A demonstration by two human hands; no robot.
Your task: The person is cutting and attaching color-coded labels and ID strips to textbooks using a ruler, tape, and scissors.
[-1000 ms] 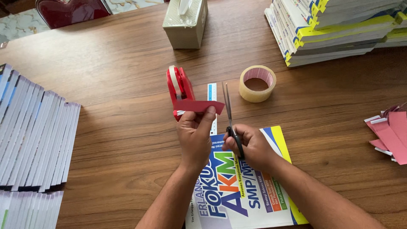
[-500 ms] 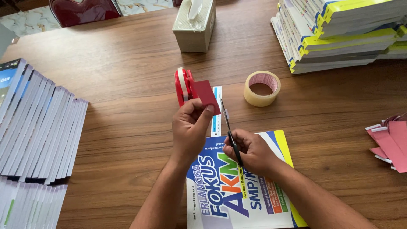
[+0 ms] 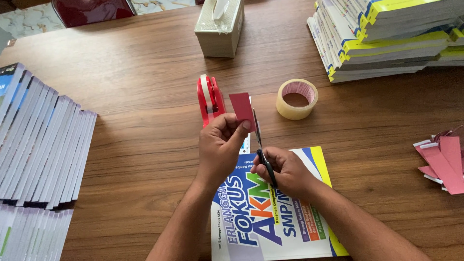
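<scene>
Cutting is the step in hand: the left hand [image 3: 220, 145] pinches a small red paper piece [image 3: 241, 111] between thumb and fingertips and holds it upright above the worktop [image 3: 135, 96], just in front of the red tape dispenser [image 3: 210, 99], while the right hand [image 3: 285, 171] is closed through the black handles of the scissors [image 3: 261, 145], whose blades run up along the paper's right edge. Judging from this, the next move calls for a steady pinch and a straight closing stroke. Both forearms reach in from below over a blue and yellow book [image 3: 270, 217]; a roll of tape [image 3: 297, 99] lies just beside the blades.
</scene>
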